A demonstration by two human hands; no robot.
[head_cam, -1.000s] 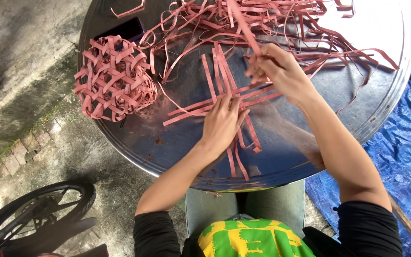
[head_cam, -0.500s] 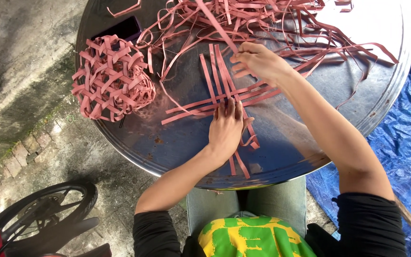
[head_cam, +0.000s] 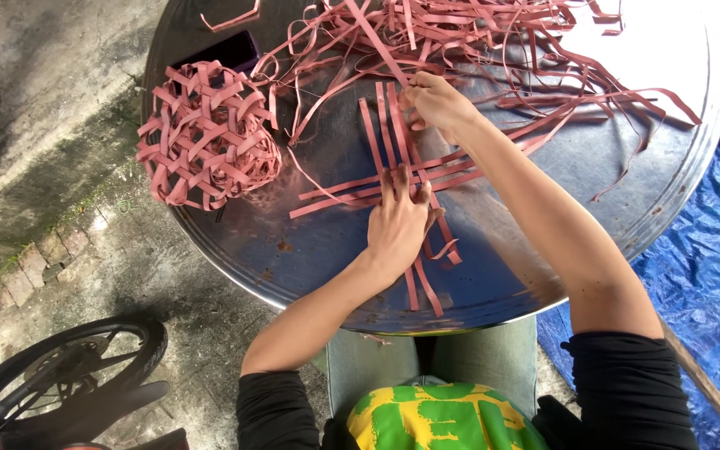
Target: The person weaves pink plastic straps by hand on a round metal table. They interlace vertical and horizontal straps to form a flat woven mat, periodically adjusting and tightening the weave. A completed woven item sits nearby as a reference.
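1. Head view, looking straight down onto round metal table (head_cam: 627, 208), shiny, rim curving from top left past bottom centre.
2. Left hand (head_cam: 397, 225) laid flat, fingers spread, pressing down on crossing of pink strips (head_cam: 393, 179) near table centre; palm open, nothing clasped.
3. Right hand (head_cam: 435, 102) further out on table, fingers pinched together on one long pink strip (head_cam: 377, 42) running up and left from hand.
4. Crossed strips: several running away from body, several lying crosswise beneath left fingers, ends fanning toward near rim. Exact over-under order of weave cannot be told.
5. Loose heap of pink strips (head_cam: 493, 33) tangled across far half of table, touching right hand's area, trailing to right rim.
6. Woven pink basket-like piece (head_cam: 206, 137) of open lattice at left edge of table, well apart from both hands, partly over rim.
7. Dark flat rectangular object (head_cam: 227, 54) just behind woven piece; kind cannot be told.
8. No packages, labels or signs legible on table; only printed matter is green and yellow cloth (head_cam: 443, 417) at bottom centre, on lap.
9. Blue tarpaulin (head_cam: 710, 283) on ground at right, beneath table edge.
10. Black wheel (head_cam: 68, 367) with red part at bottom left, on concrete ground (head_cam: 52, 100); brick strip beside it.
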